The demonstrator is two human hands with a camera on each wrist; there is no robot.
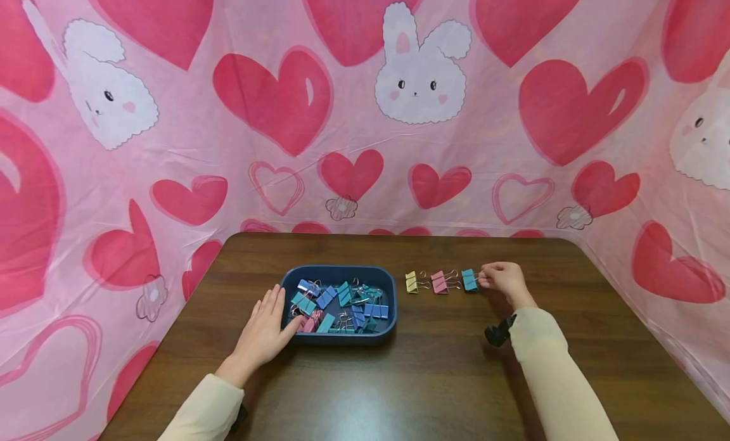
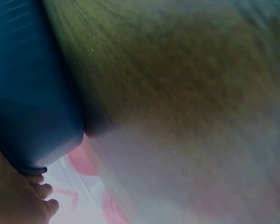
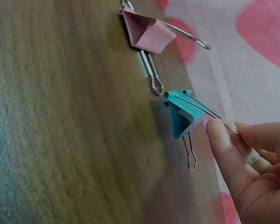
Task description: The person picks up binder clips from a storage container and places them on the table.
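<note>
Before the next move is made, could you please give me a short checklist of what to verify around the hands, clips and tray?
1. Right hand has a grip on the teal clip: ok, it pinches the wire handle.
2. Teal clip released: not ok, the hand holds it.
3. Teal clip's weight fully on the table: cannot tell.
4. Row in order: ok, yellow clip, pink clip, then teal, roughly aligned right of the tray.
5. Left hand at the tray: ok, against its left side.
6. More clips available: ok, many lie in the tray.
</note>
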